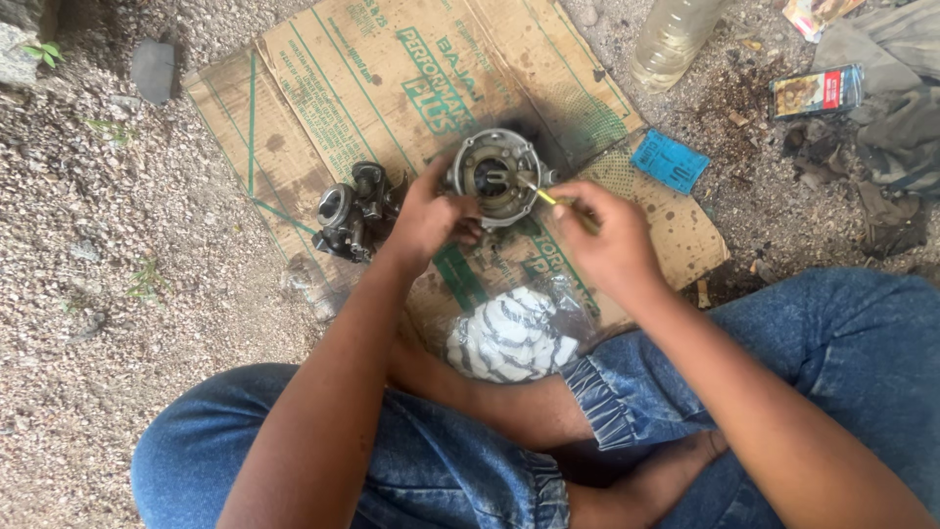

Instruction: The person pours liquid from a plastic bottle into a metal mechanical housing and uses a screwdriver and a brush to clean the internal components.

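A round grey metal carburettor part (496,174), open side up, is gripped at its left rim by my left hand (427,217). My right hand (605,240) holds a thin yellow-handled tool (548,199) whose tip reaches into the part's middle. Both hands hover over a flattened sheet of cardboard (323,78) with green print. A second, dark greasy carburettor body (352,211) lies on the cardboard just left of my left hand.
A clear bag with black-and-white cloth (514,335) lies by my crossed legs in blue jeans. A clear plastic bottle (672,41), a blue card (670,160), a small printed box (816,91) and grey rags (896,118) lie on gravel at the right.
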